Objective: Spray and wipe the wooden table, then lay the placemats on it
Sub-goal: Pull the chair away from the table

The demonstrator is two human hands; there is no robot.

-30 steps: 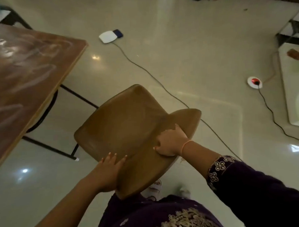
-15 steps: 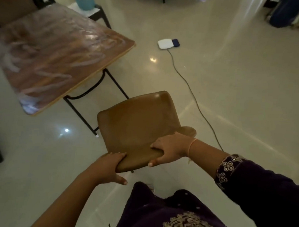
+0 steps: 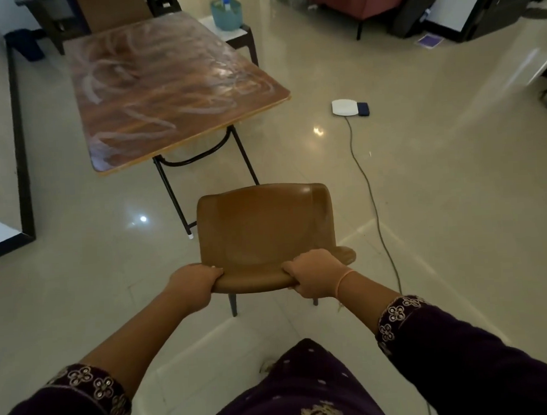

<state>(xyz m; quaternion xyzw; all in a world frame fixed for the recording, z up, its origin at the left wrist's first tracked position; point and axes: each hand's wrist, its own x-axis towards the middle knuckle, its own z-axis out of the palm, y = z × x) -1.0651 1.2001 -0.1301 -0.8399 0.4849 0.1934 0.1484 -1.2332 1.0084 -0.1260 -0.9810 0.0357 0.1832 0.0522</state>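
**Gripping chair (image 3: 263,226) near wooden table (image 3: 166,89)**

Left hand (image 3: 195,281) and right hand (image 3: 312,274) are both clutching the backrest's top edge, fingers curled over it. The chair is sitting just short of the table, whose top is looking streaked, possibly wet in this dim light. Best handling, as I judge it: keeping both grips even, steering the chair's legs clear of the table's near leg and the cable (image 3: 372,203) right of the table

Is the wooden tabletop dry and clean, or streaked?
Streaked: pale curved smears run across the wooden tabletop. Wet or dried, cannot tell.

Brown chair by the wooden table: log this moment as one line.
left hand: grips near edge of brown moulded chair | right hand: grips same edge | chair: apart from wooden folding table | table: whitish streaks across top
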